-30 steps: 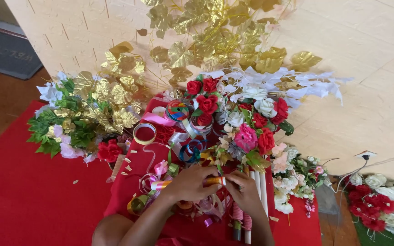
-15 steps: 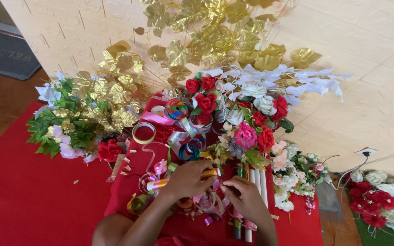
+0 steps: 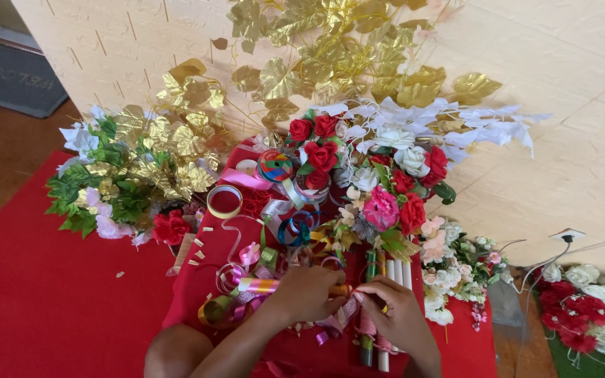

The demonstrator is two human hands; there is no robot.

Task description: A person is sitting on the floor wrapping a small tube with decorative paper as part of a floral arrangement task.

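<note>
Over a red cloth (image 3: 50, 308) spread on the floor, a person's left hand (image 3: 309, 292) and right hand (image 3: 393, 315) meet at the lower middle of the head view, fingertips nearly touching. Both are curled narrow, pinching a pink ribbon (image 3: 337, 323) that hangs between them and trails down below the left thumb; how firmly each grips it cannot be told. Under the right hand lies a bundle of green and white stems (image 3: 379, 269), running away from the wrist toward a bouquet of red and pink artificial roses (image 3: 390, 206) just beyond the knuckles. Left of the left hand, touching its heel, sits a heap of curled ribbons (image 3: 239, 290) in gold, pink and green. Farther out from that hand a roll of gold-edged tape (image 3: 224, 201) lies flat on the cloth, with a multicoloured ribbon spool (image 3: 276, 166) beyond it. Well to the left rests a cluster of green and gold leaves (image 3: 127, 168) with pale blooms. Gold foliage (image 3: 330, 56) leans on the cream wall (image 3: 568, 91) far ahead of both hands. Right of the right hand, white and pink flowers (image 3: 456, 269) spill over the cloth's edge, and more red and white flowers (image 3: 582, 308) lie well apart at the frame's edge.
</note>
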